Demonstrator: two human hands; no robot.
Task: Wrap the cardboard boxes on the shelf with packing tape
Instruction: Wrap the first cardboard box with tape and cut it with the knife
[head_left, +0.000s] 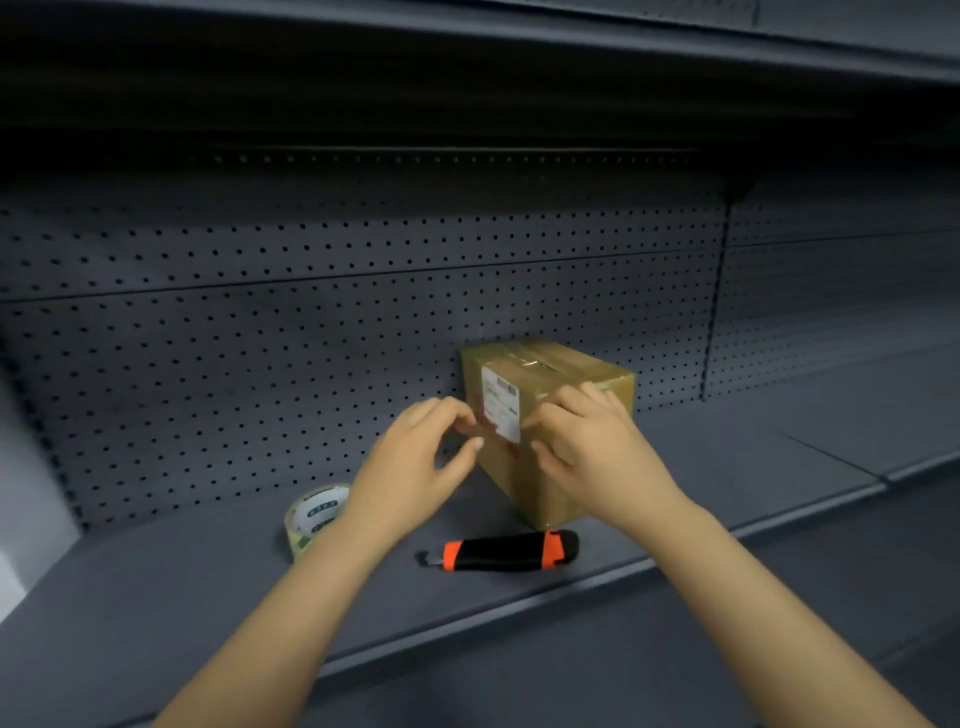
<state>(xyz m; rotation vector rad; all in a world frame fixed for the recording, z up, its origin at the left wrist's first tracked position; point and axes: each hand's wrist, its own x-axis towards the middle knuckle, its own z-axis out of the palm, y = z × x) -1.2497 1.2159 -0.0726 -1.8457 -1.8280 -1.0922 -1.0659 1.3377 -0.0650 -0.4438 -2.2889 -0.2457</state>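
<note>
Both forearms reach over the shelf (675, 582) edge, past the utility knife (506, 551) and tape roll (311, 514) parked within reach, as left hand (415, 457) and right hand (582, 441) press curled fingers against the cardboard box (550, 395), seemingly smoothing tape, gripping nothing clearly.

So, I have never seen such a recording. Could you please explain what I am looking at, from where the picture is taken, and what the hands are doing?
There is no machine here. A camera worn on a person's head looks down at their bare hands. On the dark shelf stand a cardboard box, a tape roll and an orange-and-black utility knife. The left hand is pinched beside the box's front face; the right hand rests on that face, near a white label. Whether they hold clear tape is not visible.
</note>
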